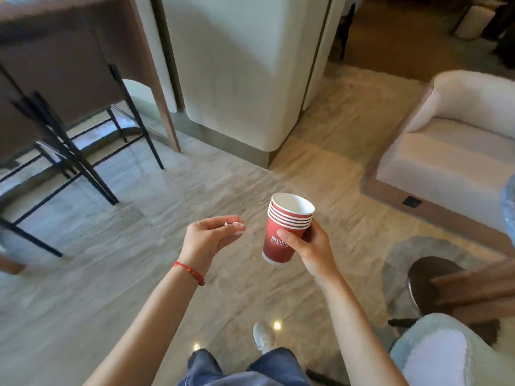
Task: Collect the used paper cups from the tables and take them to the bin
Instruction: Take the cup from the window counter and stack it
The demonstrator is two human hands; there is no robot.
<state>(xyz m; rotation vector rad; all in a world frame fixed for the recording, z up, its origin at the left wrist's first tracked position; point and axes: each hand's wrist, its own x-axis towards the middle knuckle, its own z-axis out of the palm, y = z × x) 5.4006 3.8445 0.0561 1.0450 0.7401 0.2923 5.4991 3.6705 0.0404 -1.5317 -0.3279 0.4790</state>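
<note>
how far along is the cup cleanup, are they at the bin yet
Collecting looks well under way: the right hand grips a nested stack of red paper cups. The left hand pinches a small white scrap. No bin is in view, so the carry and drop remain.

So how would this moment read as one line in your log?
phase: carrying | right hand: grips nested red paper cups | left hand: pinches small white scrap | bin: not in view
</note>
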